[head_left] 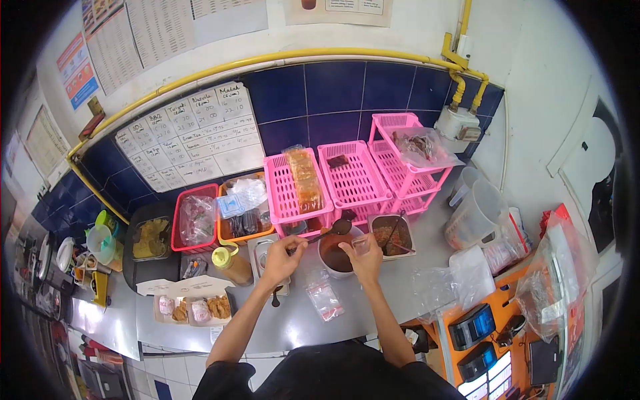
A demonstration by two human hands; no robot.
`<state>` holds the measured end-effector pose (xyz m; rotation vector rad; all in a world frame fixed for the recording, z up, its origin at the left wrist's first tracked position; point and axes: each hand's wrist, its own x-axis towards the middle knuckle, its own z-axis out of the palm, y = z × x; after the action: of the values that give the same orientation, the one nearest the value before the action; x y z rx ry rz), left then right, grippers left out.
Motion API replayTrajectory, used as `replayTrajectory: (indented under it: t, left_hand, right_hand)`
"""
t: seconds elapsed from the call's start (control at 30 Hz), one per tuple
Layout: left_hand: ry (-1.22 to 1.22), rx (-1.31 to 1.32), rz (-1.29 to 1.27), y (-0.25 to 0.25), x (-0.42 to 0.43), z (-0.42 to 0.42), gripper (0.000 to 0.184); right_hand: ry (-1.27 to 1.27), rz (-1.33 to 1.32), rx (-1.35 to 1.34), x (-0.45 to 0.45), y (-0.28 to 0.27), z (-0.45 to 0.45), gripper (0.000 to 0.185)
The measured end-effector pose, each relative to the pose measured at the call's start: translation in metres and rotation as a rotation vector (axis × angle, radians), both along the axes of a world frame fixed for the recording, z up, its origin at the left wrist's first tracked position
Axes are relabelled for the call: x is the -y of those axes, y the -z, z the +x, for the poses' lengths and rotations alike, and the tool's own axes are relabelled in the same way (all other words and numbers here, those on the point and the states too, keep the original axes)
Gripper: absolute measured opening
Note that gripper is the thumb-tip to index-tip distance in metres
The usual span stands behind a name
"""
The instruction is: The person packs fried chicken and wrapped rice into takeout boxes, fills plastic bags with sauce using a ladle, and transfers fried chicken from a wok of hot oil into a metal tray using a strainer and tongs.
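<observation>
My left hand (283, 259) is closed around the handle of a dark ladle (341, 227). The ladle's bowl is over the far rim of a white tub (335, 272) of brown sauce (339, 256). Over the tub's right side, my right hand (365, 264) pinches a small clear plastic bag (361, 245), whose contents I cannot make out. A pack of small clear bags (325, 300) lies on the steel counter in front of the tub. Right of the tub stands a metal pan (392, 235) of brown chunky food with a utensil in it.
Pink baskets (353, 175) line the wall, one holding orange packets (304, 179). A yellow-lidded sauce bottle (232, 265) and an open box (193, 308) of fried food and wrapped portions stand left. Clear jugs (479, 210) and plastic bags (470, 277) are right.
</observation>
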<state>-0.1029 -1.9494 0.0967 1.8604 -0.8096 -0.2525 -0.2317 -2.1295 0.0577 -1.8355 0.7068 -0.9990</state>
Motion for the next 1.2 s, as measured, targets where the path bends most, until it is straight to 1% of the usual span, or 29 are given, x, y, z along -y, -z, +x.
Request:
replayTrajectory:
  t: [0.07,0.13,0.3,0.4,0.47,0.53,0.57,0.77,0.87,1.03,1.13,1.2]
  left_hand:
    - [-0.032,0.052,0.001,-0.004,0.001,0.0,0.016]
    - [-0.039,0.055,0.011,-0.011,0.001,-0.003,0.015]
    - [-0.046,0.102,-0.014,-0.014,0.002,0.0,0.016]
    - [-0.063,0.126,0.023,-0.021,0.001,0.001,0.016]
    - [-0.069,0.072,0.079,-0.021,0.0,0.002,0.019]
    - [-0.083,0.12,0.075,-0.018,0.001,0.003,0.018]
    - [-0.095,0.168,0.071,-0.017,0.002,0.003,0.018]
    - [-0.086,0.115,0.009,-0.018,0.005,0.004,0.019]
    - [-0.083,0.136,0.04,-0.022,0.006,0.004,0.02]
    - [-0.054,0.118,-0.008,-0.029,0.008,0.004,0.019]
    - [-0.048,0.136,-0.03,-0.037,0.009,0.002,0.019]
    - [-0.044,0.163,-0.037,-0.042,0.008,0.0,0.018]
  right_hand:
    - [0.007,-0.009,-0.033,0.0,-0.002,0.003,0.052]
    - [0.109,-0.165,-0.189,0.0,0.003,0.008,0.055]
    - [0.142,-0.262,-0.216,0.001,0.004,0.017,0.06]
    - [0.135,-0.283,-0.215,0.001,0.004,0.019,0.061]
    - [0.122,-0.279,-0.218,0.002,0.004,0.018,0.062]
    - [0.138,-0.316,-0.314,0.002,0.005,0.017,0.063]
    - [0.14,-0.315,-0.313,0.002,0.006,0.017,0.063]
    - [0.132,-0.312,-0.314,0.003,0.003,0.019,0.065]
    - [0.156,-0.349,-0.316,0.002,-0.004,0.024,0.064]
    - [0.122,-0.287,-0.215,-0.001,-0.019,0.031,0.062]
    - [0.123,-0.239,-0.166,0.001,-0.015,0.036,0.058]
    - [0.135,-0.226,-0.136,0.001,-0.01,0.04,0.06]
